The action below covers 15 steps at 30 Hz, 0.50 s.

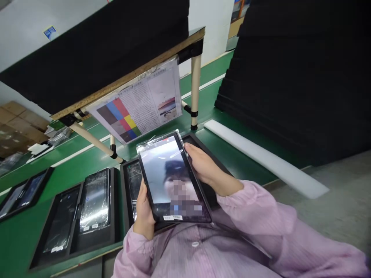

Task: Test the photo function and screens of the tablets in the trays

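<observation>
Both hands hold a tablet (156,181) tilted up in front of my body. Its lit screen shows a camera picture of a person, partly blurred out, and clear film covers the glass. My left hand (143,210) grips the lower left edge, and my right hand (207,168) grips the upper right edge. Two small white labels sit along the tablet's bottom border. Beneath the tablet lies a black tray (125,185), largely hidden, with a film-wrapped device partly visible in its left side.
On the green bench, another black tray (74,243) holds two film-wrapped tablets, and a third tray (43,184) lies further left. A shelf on pale pipe legs (196,85) carries a printed chart (136,104). A white foam strip (261,156) and black curtain (295,77) are at right.
</observation>
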{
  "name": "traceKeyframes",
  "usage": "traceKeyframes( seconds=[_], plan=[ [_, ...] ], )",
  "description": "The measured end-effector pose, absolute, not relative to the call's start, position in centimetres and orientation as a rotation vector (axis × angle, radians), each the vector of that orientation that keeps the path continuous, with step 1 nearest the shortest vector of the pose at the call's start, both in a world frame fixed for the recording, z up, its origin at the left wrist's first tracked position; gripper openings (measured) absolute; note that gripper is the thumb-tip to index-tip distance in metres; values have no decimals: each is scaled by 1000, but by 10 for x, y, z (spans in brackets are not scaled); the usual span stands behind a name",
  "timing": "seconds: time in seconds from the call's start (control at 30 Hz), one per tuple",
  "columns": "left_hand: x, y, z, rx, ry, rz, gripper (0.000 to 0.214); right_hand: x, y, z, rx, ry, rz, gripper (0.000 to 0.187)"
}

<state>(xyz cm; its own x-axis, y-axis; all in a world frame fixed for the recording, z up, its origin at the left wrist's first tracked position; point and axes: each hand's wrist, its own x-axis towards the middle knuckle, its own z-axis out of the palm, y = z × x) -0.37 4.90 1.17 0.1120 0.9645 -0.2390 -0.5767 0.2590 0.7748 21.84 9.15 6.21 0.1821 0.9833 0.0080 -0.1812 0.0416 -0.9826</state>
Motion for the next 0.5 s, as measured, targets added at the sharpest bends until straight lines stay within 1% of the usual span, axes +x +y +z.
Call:
traceKeyframes(
  seconds=[0.13, 0.3, 0.4, 0.5],
  plan=[
    [1, 33, 12, 565, 810, 1221, 47, 216, 86, 71, -1044, -829, 1166, 69],
    [6, 21, 16, 560, 851, 1256, 40, 226, 71, 79, -1003, -798, 1164, 69],
    [8, 17, 16, 562, 901, 1293, 38, 227, 65, 79, -1014, -860, 1085, 67],
    [12, 12, 17, 574, 927, 1294, 41, 231, 66, 75, -1063, -920, 964, 67]
  ],
)
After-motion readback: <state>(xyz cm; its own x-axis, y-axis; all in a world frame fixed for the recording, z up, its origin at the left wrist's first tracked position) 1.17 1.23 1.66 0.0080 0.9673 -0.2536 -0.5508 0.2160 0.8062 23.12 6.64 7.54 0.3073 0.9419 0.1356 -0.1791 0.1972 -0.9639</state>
